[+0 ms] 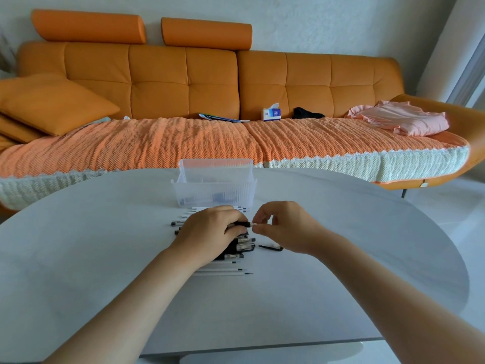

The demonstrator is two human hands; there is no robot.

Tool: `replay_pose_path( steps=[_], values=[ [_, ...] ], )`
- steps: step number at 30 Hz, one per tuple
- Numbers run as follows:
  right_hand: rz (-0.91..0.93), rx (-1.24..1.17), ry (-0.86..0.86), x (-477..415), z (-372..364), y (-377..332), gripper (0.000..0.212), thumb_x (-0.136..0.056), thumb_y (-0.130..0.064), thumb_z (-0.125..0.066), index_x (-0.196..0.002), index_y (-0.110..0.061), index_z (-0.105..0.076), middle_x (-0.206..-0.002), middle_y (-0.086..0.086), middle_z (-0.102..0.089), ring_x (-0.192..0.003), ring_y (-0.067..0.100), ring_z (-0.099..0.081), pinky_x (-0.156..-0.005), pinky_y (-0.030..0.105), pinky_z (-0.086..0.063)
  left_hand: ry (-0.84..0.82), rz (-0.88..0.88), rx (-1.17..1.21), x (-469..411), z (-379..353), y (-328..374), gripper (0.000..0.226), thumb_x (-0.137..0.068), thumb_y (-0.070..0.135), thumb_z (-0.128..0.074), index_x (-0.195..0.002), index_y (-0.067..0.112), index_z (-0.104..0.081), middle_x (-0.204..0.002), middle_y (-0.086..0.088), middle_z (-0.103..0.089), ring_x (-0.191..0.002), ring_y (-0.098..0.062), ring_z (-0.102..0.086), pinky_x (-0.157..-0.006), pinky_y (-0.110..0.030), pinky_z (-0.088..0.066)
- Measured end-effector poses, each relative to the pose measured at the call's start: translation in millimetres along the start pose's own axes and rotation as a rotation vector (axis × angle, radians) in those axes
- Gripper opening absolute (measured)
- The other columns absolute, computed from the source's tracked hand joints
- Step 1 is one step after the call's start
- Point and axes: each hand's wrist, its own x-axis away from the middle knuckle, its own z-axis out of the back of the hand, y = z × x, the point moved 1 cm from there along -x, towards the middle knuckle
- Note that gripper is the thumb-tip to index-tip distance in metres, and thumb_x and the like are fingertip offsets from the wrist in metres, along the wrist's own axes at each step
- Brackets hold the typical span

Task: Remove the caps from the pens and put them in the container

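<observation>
My left hand (210,229) grips a black pen (242,224) just above a heap of pens (244,246) on the white table (105,258). My right hand (283,227) pinches the pen's small tip end at its right. A clear plastic container (215,183) stands just behind the hands; something dark lies inside it. A black pen cap (271,247) lies on the table below my right hand. Thin white refills (225,270) lie at the near side of the heap. Much of the heap is hidden under my left hand.
An orange sofa (183,82) with a knitted cover runs behind the table. On it lie a tissue box (272,114), a pink garment (401,118) and cushions (52,101). The table's curved edge falls off at the right toward a pale floor.
</observation>
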Motion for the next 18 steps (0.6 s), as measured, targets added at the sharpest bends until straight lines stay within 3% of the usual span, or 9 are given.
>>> replay_pose_path(
  steps=[3,7,12,16,18],
  values=[
    [-0.034,-0.024,-0.03,0,0,0,0.013,-0.092,-0.033,-0.067,-0.079,-0.034,-0.068,-0.063,-0.03,-0.06,-0.051,-0.001,-0.053,-0.049,0.019,-0.043,0.014,-0.014,0.029,0,-1,-1,0.013,-0.087,0.031,-0.07,-0.099,0.032,-0.073,-0.076,0.026,-0.052,-0.075,0.001,-0.052,-0.061,-0.009,-0.031],
    [-0.017,0.017,0.016,0,-1,1,0.007,-0.089,-0.038,-0.068,-0.086,-0.033,-0.072,-0.085,-0.019,-0.065,-0.064,0.01,-0.061,-0.06,0.032,-0.055,0.001,0.0,0.075,-1,-2,-3,0.013,-0.088,0.029,-0.07,-0.1,0.03,-0.074,-0.076,0.023,-0.054,-0.073,0.001,-0.053,-0.064,-0.014,-0.037],
    [-0.048,-0.043,0.004,-1,-1,5,0.012,-0.09,-0.038,-0.067,-0.081,-0.032,-0.071,-0.082,-0.018,-0.067,-0.062,0.02,-0.063,-0.058,0.033,-0.053,-0.022,-0.012,0.061,0,-4,-4,0.015,-0.092,0.028,-0.065,-0.104,0.028,-0.073,-0.079,0.018,-0.056,-0.079,-0.004,-0.053,-0.068,-0.022,-0.04],
    [-0.064,0.021,0.015,3,2,11,0.017,-0.092,-0.046,-0.061,-0.092,-0.033,-0.072,-0.092,-0.017,-0.068,-0.064,0.004,-0.06,-0.061,0.024,-0.047,-0.017,0.019,0.047,-1,-4,-4,0.013,-0.092,0.029,-0.065,-0.103,0.027,-0.072,-0.086,0.015,-0.062,-0.082,-0.007,-0.058,-0.072,-0.027,-0.047],
    [-0.094,0.084,0.05,6,6,16,0.016,-0.091,-0.046,-0.061,-0.091,-0.034,-0.071,-0.092,-0.016,-0.068,-0.075,0.002,-0.06,-0.069,0.027,-0.051,-0.017,0.055,0.051,-2,-4,-5,0.013,-0.092,0.029,-0.064,-0.102,0.025,-0.071,-0.091,0.012,-0.065,-0.085,-0.009,-0.059,-0.076,-0.031,-0.049]
  ],
)
